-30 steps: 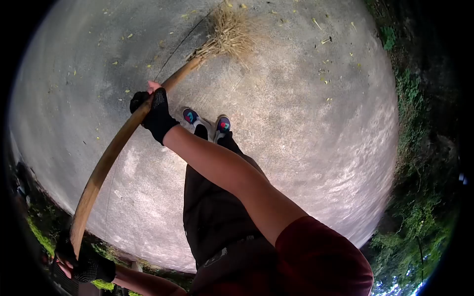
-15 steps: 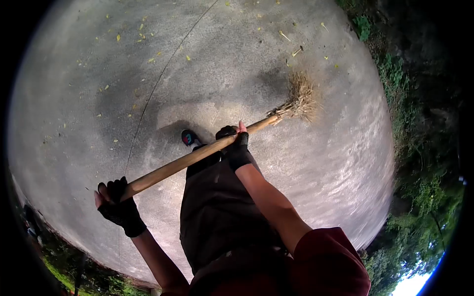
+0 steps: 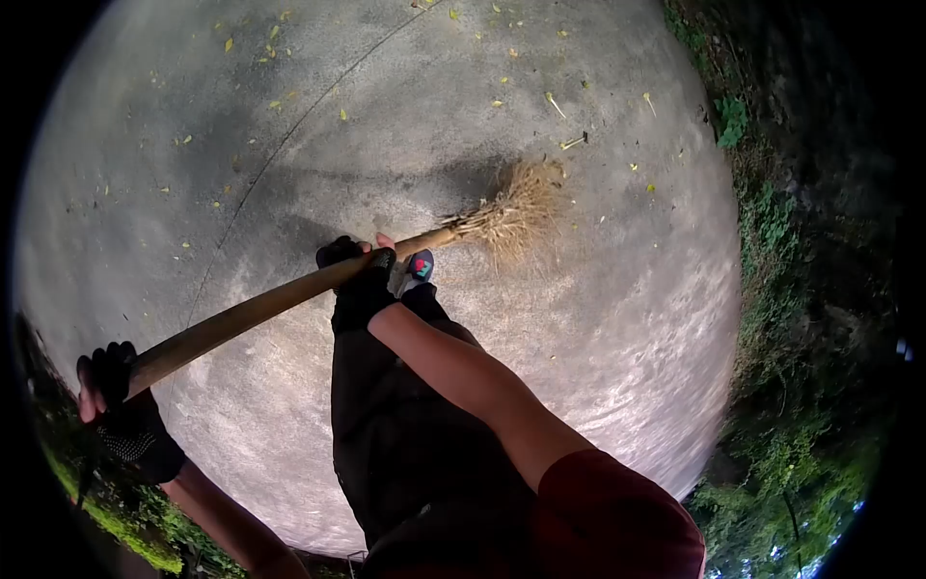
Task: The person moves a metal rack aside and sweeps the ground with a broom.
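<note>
A broom with a thick wooden handle (image 3: 231, 323) lies slantwise across my view, its straw head (image 3: 521, 214) up and to the right on or just over the concrete. My left hand (image 3: 125, 410), in a black glove with bare fingertips, is wrapped round the top end of the handle. Farther down, my right hand (image 3: 362, 265), gloved the same way, grips the handle not far from the straw. One dark shoe (image 3: 420, 265) with a bright patch shows just below the lower handle.
Grey concrete ground (image 3: 617, 318) spreads all round, with a thin joint line (image 3: 260, 174) across it. Yellow leaves (image 3: 230, 44) and a few stalks (image 3: 574, 141) lie scattered ahead. Green plants (image 3: 772, 232) border the right side; more greenery is at lower left.
The broom and both hands have moved left in view, the straw head sweeping left and slightly down. A shoe now appears farther right. Both hands keep their grip.
</note>
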{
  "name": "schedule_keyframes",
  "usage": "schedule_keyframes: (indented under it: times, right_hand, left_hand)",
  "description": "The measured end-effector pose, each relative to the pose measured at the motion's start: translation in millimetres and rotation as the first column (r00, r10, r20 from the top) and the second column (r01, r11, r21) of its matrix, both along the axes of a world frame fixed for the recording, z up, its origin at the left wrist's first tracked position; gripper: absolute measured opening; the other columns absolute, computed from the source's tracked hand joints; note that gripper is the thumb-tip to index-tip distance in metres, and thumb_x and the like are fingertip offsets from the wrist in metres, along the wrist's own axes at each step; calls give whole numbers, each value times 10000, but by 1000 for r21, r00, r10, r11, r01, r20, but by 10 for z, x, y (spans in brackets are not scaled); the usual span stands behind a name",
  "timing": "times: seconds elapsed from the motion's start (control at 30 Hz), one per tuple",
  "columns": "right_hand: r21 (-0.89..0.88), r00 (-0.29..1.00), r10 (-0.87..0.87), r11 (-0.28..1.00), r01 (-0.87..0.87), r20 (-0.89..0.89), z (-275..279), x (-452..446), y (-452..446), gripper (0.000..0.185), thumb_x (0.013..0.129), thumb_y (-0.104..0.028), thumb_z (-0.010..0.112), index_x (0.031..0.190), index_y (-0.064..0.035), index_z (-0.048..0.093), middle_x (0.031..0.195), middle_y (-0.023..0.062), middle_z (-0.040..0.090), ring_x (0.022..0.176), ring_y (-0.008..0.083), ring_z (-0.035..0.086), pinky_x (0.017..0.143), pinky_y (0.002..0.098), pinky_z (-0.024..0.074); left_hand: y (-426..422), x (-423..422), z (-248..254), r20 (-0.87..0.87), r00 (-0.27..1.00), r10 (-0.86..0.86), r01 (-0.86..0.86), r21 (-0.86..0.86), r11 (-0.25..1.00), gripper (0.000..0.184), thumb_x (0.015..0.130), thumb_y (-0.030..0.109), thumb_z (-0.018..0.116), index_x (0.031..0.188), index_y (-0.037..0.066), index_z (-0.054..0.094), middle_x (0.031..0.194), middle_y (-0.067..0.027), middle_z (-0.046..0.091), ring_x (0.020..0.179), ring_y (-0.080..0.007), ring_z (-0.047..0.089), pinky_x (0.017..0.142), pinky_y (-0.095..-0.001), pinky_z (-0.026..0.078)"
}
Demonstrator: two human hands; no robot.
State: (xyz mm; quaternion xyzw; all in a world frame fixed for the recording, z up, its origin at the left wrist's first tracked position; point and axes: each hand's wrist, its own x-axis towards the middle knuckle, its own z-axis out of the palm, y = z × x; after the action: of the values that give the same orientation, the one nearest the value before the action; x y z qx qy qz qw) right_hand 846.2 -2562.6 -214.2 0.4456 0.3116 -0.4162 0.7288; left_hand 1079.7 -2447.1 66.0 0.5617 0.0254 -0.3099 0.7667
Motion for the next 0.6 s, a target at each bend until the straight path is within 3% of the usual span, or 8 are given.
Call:
schedule_keyframes:
  times: [0.03,0.07,0.13,0.23,0.4,0.5,0.57,0.6]
  right_hand:
    - [104,983,179,979,-174,-42,530,458,-404,346,735,-365,619,608,-151,379,528,59,381,489,246,421,493,365,422]
    - [-190,989,149,971,-143,17,671,838,-575,322,751,-328,619,627,-156,376,521,45,364,482,229,416,472,356,400]
    - [-450,958,281,865,-222,67,906,1317,-1073,291,775,-300,632,707,-155,389,532,41,394,491,204,446,473,333,388]
    - [-606,916,394,749,-269,81,1386,1704,-1531,266,792,-299,634,766,-144,420,549,38,413,488,183,447,492,329,396]
    - [-545,872,483,752,-370,75,1566,1075,-1589,287,835,-307,625,763,-131,410,578,29,416,527,178,499,521,317,437]
    - [-458,883,237,888,-28,405,979,-63,-1887,317,849,-199,622,664,-145,369,561,-11,367,544,141,441,540,306,401]
    - [-285,997,-60,956,72,49,761,-930,-2072,297,869,-240,567,656,-166,374,515,-25,346,465,149,431,448,290,361]
    - [-564,994,-107,823,73,-27,485,-1517,-2077,290,861,-280,566,655,-173,391,509,-27,351,454,144,438,441,291,368]
  left_hand:
    - [167,24,258,444,867,-225,87,309,947,201,888,114,481,991,-44,551,853,-103,582,841,-235,586,879,-423,455]
    - [334,48,518,729,548,-410,-132,559,818,242,912,105,442,1030,-63,570,864,-101,586,875,-244,594,880,-421,459]
    - [57,-693,885,938,337,-77,-587,274,762,227,859,254,530,810,32,538,672,-34,524,653,-180,550,669,-369,444]
    - [-351,-945,1193,802,508,315,-180,-258,949,319,851,304,568,631,81,507,563,0,488,520,-124,531,466,-308,419]
    - [-977,-1002,785,770,585,257,-378,-21,926,344,872,317,501,615,104,415,559,-1,385,560,-139,438,570,-327,372]
    - [-1610,-1025,385,608,772,186,-254,26,967,361,885,325,460,606,118,359,556,-1,323,584,-147,382,633,-339,344]
    - [-2240,-1196,13,412,901,134,-190,96,977,373,893,330,434,600,127,322,555,-1,282,600,-153,345,674,-347,325]
    - [-2602,-1427,-155,290,950,113,-170,178,969,380,897,333,420,597,131,304,554,-1,261,608,-156,326,695,-351,315]
